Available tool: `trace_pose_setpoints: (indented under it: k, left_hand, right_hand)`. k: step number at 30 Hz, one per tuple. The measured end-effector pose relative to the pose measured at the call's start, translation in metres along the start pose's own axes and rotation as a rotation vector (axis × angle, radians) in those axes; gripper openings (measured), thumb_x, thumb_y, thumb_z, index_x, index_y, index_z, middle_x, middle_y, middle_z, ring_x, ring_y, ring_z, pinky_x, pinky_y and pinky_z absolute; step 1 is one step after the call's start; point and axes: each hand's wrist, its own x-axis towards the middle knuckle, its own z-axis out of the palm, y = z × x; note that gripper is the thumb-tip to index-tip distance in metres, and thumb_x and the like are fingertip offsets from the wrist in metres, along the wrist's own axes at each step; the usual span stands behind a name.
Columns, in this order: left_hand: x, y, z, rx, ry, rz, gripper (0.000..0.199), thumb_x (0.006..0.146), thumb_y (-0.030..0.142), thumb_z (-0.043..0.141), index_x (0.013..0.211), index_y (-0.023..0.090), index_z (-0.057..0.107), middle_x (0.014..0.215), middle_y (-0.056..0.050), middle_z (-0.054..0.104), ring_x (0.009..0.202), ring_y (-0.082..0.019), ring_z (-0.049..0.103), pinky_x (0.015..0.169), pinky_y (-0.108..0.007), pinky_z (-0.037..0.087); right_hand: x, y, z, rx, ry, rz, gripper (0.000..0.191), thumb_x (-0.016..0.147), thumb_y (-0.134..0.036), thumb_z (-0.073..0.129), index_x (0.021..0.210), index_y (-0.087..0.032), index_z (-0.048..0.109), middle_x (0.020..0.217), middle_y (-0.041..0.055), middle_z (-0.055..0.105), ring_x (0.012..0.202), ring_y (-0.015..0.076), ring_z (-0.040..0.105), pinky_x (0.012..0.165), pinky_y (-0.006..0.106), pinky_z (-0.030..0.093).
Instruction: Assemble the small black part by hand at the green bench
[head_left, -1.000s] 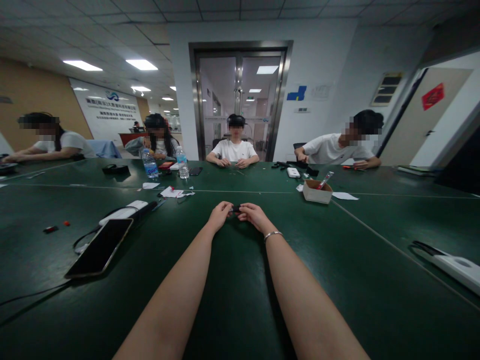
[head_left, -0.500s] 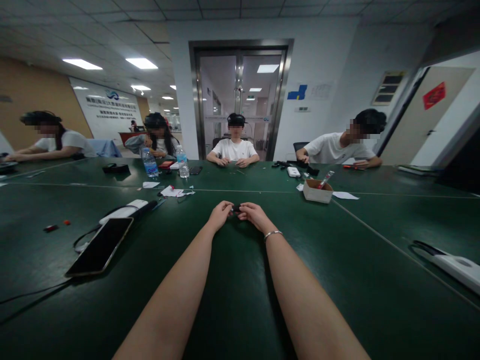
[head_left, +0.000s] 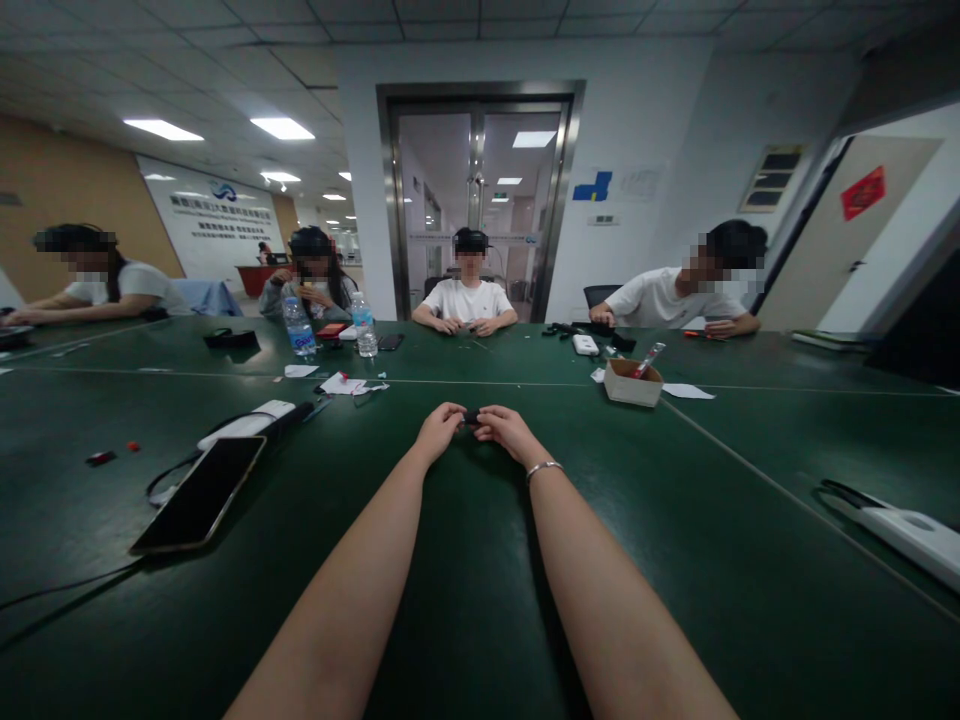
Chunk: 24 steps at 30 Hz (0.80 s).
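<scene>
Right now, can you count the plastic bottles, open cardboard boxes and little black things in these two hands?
Plastic bottles: 2
Open cardboard box: 1
Small black object, between left hand and right hand: 1
Total: 4

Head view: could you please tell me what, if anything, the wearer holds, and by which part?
A small dark object, too small to identify, held at its ends: left end in the left hand, right end in the right hand.
</scene>
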Motion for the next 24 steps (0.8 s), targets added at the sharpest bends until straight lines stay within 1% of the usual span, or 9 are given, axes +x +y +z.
trace_pose_setpoints:
  k: [3, 5, 7, 9, 12, 16, 20, 24]
  left_hand:
    - [0.0001, -0.0007, -0.0004, 0.002, -0.001, 0.001, 0.021, 0.079, 0.031, 0.050, 0.090, 0.016, 0.060, 0.080, -0.004, 0.061, 0.069, -0.013, 0.056, 0.065, -0.024, 0.043]
    - [0.0004, -0.0022, -0.0005, 0.014, -0.014, 0.002, 0.026, 0.081, 0.036, 0.047, 0.090, 0.016, 0.060, 0.071, -0.002, 0.059, 0.063, -0.013, 0.054, 0.061, -0.024, 0.042]
    - [0.0011, -0.0040, -0.0003, 0.026, -0.022, 0.012, 0.027, 0.082, 0.038, 0.046, 0.091, 0.016, 0.059, 0.063, 0.000, 0.055, 0.059, -0.013, 0.052, 0.057, -0.024, 0.040]
    - [0.0019, -0.0054, -0.0001, 0.023, -0.017, 0.024, 0.025, 0.080, 0.035, 0.049, 0.090, 0.015, 0.060, 0.064, 0.000, 0.055, 0.060, -0.012, 0.052, 0.058, -0.024, 0.040]
    - [0.0027, -0.0062, -0.0003, -0.002, -0.008, 0.022, 0.022, 0.078, 0.032, 0.052, 0.090, 0.015, 0.060, 0.075, -0.002, 0.060, 0.067, -0.013, 0.055, 0.063, -0.024, 0.042]
    - [0.0026, -0.0061, -0.0010, 0.004, -0.026, 0.017, 0.025, 0.082, 0.034, 0.047, 0.092, 0.015, 0.060, 0.070, -0.001, 0.058, 0.063, -0.013, 0.054, 0.061, -0.024, 0.042]
    - [0.0029, -0.0068, -0.0012, -0.009, -0.015, 0.026, 0.021, 0.079, 0.031, 0.052, 0.091, 0.016, 0.060, 0.078, -0.003, 0.060, 0.068, -0.012, 0.055, 0.065, -0.024, 0.043]
    - [0.0047, -0.0099, -0.0014, -0.006, -0.036, 0.021, 0.025, 0.083, 0.035, 0.046, 0.091, 0.016, 0.060, 0.068, -0.001, 0.057, 0.061, -0.012, 0.053, 0.060, -0.024, 0.042]
  right_hand:
    - [-0.0002, -0.0002, -0.0002, 0.000, 0.007, 0.002, 0.010, 0.079, -0.004, 0.060, 0.086, -0.011, 0.057, 0.066, 0.0051, 0.065, 0.050, 0.0107, 0.062, 0.049, 0.017, 0.054]
    - [-0.0001, -0.0001, -0.0005, -0.002, 0.004, 0.003, 0.010, 0.080, -0.004, 0.060, 0.087, -0.010, 0.057, 0.067, 0.0057, 0.066, 0.051, 0.0108, 0.062, 0.050, 0.017, 0.054]
    - [0.0001, 0.0000, -0.0007, -0.004, -0.002, 0.004, 0.010, 0.080, -0.005, 0.060, 0.087, -0.010, 0.058, 0.068, 0.0062, 0.066, 0.051, 0.0108, 0.063, 0.050, 0.017, 0.054]
    - [0.0003, 0.0001, -0.0008, -0.004, -0.005, 0.007, 0.010, 0.079, -0.005, 0.060, 0.087, -0.011, 0.058, 0.068, 0.0060, 0.066, 0.051, 0.0109, 0.063, 0.050, 0.017, 0.054]
    - [0.0007, 0.0001, -0.0007, 0.001, -0.005, 0.012, 0.010, 0.079, -0.004, 0.060, 0.086, -0.011, 0.057, 0.066, 0.0053, 0.065, 0.050, 0.0111, 0.062, 0.049, 0.017, 0.054]
    - [0.0010, 0.0002, -0.0006, 0.007, -0.006, 0.012, 0.009, 0.079, -0.004, 0.060, 0.085, -0.011, 0.057, 0.064, 0.0046, 0.065, 0.050, 0.0111, 0.062, 0.049, 0.017, 0.053]
    - [0.0007, -0.0001, -0.0003, -0.001, -0.006, 0.012, 0.010, 0.079, -0.004, 0.060, 0.086, -0.011, 0.057, 0.067, 0.0061, 0.066, 0.050, 0.0110, 0.062, 0.049, 0.017, 0.053]
    - [-0.0003, -0.0013, 0.0005, -0.002, -0.002, 0.018, 0.010, 0.081, -0.003, 0.058, 0.087, -0.010, 0.056, 0.068, 0.0071, 0.066, 0.050, 0.0108, 0.062, 0.050, 0.017, 0.053]
